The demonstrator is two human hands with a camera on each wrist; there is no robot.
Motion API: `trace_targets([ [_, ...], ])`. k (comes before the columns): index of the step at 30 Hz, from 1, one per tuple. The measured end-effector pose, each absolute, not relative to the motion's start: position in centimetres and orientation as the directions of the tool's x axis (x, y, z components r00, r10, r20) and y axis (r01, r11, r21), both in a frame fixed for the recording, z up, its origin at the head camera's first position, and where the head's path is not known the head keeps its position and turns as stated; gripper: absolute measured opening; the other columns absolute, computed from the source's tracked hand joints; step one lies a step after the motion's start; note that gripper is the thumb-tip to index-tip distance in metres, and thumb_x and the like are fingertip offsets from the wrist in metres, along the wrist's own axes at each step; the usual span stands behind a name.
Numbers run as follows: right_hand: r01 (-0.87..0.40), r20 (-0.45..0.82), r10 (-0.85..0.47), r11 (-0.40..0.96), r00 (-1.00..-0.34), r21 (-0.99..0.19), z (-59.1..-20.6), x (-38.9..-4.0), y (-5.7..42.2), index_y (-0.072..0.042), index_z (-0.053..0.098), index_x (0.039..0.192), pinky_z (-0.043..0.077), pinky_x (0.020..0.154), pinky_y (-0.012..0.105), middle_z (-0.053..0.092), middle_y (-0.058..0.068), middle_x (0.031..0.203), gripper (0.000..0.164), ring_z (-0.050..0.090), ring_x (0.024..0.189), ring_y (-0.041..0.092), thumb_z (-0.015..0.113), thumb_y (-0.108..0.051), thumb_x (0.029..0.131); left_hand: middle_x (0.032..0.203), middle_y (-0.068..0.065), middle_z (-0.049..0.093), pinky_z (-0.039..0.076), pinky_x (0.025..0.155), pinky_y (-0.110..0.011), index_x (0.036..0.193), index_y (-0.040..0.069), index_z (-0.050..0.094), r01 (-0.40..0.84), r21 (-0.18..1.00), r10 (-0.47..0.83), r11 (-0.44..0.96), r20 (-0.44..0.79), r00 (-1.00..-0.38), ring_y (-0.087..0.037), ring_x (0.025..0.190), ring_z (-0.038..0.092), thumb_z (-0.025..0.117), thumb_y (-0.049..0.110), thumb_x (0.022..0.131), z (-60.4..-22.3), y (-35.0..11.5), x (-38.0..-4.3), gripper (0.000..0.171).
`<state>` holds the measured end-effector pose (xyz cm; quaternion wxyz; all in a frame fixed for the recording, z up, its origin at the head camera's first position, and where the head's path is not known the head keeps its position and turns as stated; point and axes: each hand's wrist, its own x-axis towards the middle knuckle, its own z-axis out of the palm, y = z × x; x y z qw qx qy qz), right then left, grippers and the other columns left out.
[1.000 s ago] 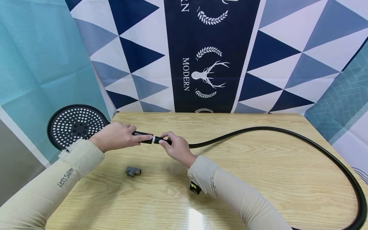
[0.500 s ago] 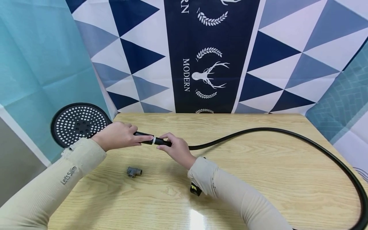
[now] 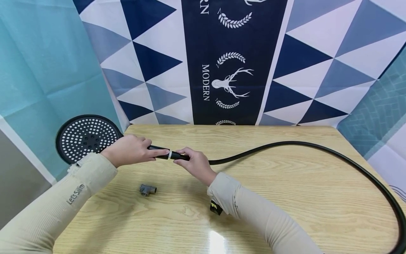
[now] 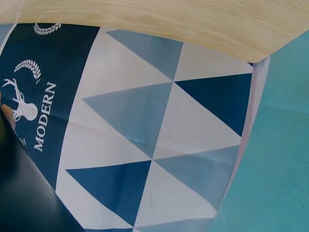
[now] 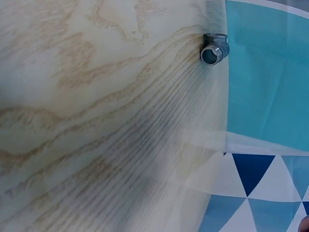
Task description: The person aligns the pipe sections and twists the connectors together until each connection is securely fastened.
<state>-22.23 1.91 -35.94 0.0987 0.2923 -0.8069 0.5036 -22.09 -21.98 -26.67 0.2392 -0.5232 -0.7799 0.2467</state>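
Observation:
In the head view, my left hand (image 3: 131,151) grips the handle of a black shower head (image 3: 86,135), its index finger stretched along the handle. The round, perforated face is turned toward the camera, left of the hand. A white ring (image 3: 170,155) sits where the handle meets the black end of a shower hose (image 3: 295,143). Thumb and fingers of my right hand (image 3: 198,164) pinch that hose end. Both hands are above the table. A dark smooth surface (image 4: 29,193) fills the lower left of the left wrist view.
A grey metal pipe fitting (image 3: 147,189) lies on the wooden table (image 3: 177,225). Partly behind the right sleeve is a small black object (image 3: 216,208) with a yellow mark. The hose loops over the table's right side. A patterned curtain (image 3: 158,63) hangs behind.
The shower head has shifted slightly right and up with the left hand. My right thumb and fingers have changed position a little on the hose end.

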Motion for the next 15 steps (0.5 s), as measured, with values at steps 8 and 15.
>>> trace_targets([
  [8, -0.549, 0.427, -0.375, 0.334, -0.823, -0.766, -35.49, -22.33, 1.98, -0.005, 0.070, 0.109, 0.040, 0.049, 0.021, 0.068, 0.005, 0.075, 0.026, 0.048, 0.053, 0.006, 0.074, -0.013, 0.084, 0.063, -0.005, 0.048, 0.035, 0.040, -0.025, 0.128, 0.028, 0.061, 0.697, -0.627, 0.929, 0.347, 0.126, -0.348, -0.011, 0.041, 0.030, 0.072, 0.037, 0.085, -26.50, -22.10, -22.13, 0.046],
  [15, -0.557, 0.415, -0.406, 0.346, -0.814, -0.755, -35.28, -22.61, 2.07, -0.005, 0.064, 0.111, 0.042, 0.053, 0.023, 0.065, 0.005, 0.077, 0.028, 0.050, 0.057, 0.008, 0.072, -0.015, 0.087, 0.063, -0.005, 0.047, 0.034, 0.039, -0.024, 0.129, 0.027, 0.061, 0.700, -0.626, 0.931, 0.344, 0.129, -0.341, -0.011, 0.041, 0.028, 0.072, 0.035, 0.085, -26.28, -22.10, -22.18, 0.046],
])
